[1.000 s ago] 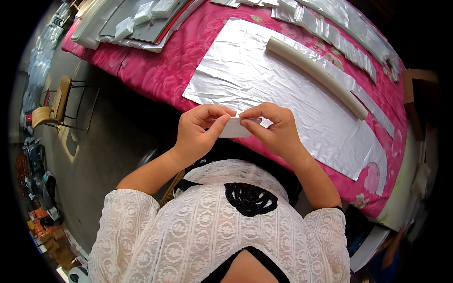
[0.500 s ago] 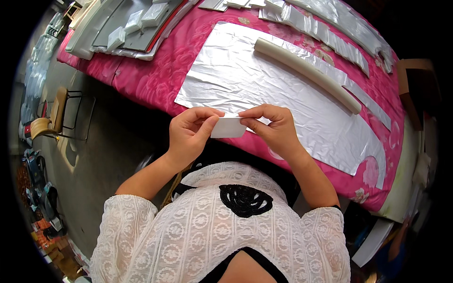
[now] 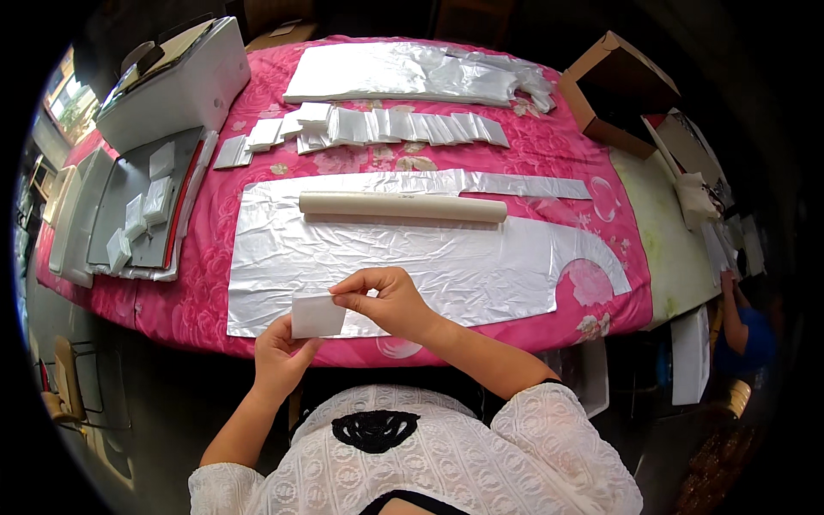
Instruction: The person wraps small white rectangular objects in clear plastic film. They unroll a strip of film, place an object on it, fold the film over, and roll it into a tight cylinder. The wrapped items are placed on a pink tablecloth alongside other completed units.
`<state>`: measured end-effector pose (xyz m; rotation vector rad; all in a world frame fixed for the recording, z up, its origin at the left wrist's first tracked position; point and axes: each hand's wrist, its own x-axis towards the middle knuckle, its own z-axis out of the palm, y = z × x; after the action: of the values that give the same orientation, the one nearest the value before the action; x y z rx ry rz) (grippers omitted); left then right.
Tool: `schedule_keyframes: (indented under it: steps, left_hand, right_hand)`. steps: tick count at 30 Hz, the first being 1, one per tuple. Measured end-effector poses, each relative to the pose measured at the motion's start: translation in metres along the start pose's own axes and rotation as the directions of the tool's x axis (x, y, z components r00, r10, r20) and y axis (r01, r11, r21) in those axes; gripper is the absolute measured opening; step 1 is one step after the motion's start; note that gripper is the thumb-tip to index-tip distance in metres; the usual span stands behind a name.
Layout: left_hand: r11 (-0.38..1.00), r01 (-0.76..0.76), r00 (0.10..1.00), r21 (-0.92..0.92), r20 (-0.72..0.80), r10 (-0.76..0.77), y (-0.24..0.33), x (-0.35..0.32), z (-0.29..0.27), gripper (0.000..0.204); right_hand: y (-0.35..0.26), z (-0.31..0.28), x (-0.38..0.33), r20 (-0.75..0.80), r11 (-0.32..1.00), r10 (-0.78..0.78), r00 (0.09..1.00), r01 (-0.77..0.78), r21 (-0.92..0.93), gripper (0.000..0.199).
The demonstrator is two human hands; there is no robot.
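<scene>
Toward eight o'clock, over the near edge of a silver sheet [image 3: 429,273], a white square [image 3: 315,316] is held up — the left hand [image 3: 279,356] grasps its lower left between thumb and partly hidden fingers, while the right hand [image 3: 386,299] pinches its upper right corner. Toward twelve, a pale tube [image 3: 403,208] lies on the sheet, with white packets [image 3: 408,127] beyond, all on pink cloth [image 3: 193,305]. A grey board [image 3: 120,190] carries more packets at nine — a brown box [image 3: 611,135] stands at two.
</scene>
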<state>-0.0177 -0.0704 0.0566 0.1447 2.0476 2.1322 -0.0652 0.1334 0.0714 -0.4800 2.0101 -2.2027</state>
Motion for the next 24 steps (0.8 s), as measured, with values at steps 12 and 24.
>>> schedule_keyframes:
  steps: [12,24]
  left_hand:
    - [0.51,-0.485,0.874,0.711,0.381,0.301,0.025,0.042,0.024,0.025]
    - [0.915,-0.233,0.838,0.329,0.546,0.018,0.052,0.044,0.037,0.036]
  right_hand:
    - [-0.032,-0.036,0.004,0.336,0.737,-0.249,0.908,0.403,-0.542,0.067]
    - [0.003,-0.247,0.085,-0.586,0.945,-0.161,0.794,-0.047,-0.323,0.04]
